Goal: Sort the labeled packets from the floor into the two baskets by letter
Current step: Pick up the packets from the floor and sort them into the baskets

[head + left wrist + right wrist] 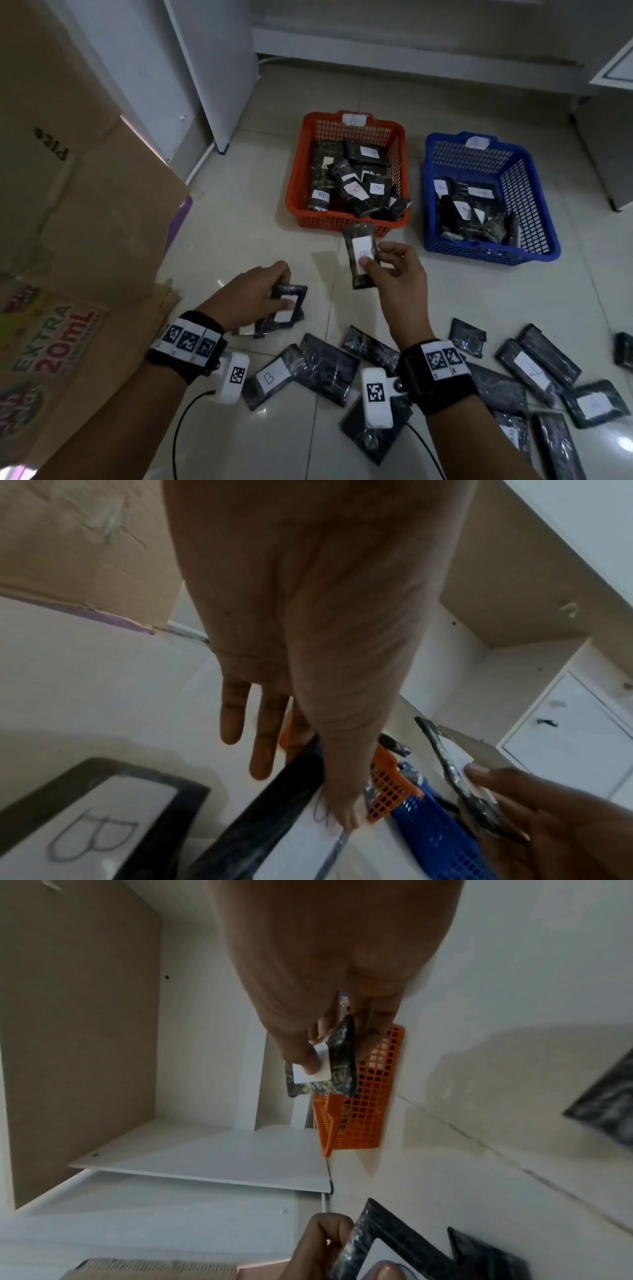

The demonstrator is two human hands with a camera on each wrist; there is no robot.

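My right hand [399, 274] pinches a B-labelled packet [361, 255] between thumb and fingers, lifted just short of the orange basket [298, 192] near rim at frame centre, with bare tile between that rim and the hand. My left hand [263, 296], lower left of centre, has thumb and fingers clamped on a second packet [286, 308] just off the floor. The blue basket [428, 219] sits just right of the orange one, a narrow strip of tile between them, and loose packets [329, 368] crowd the bottom edge.
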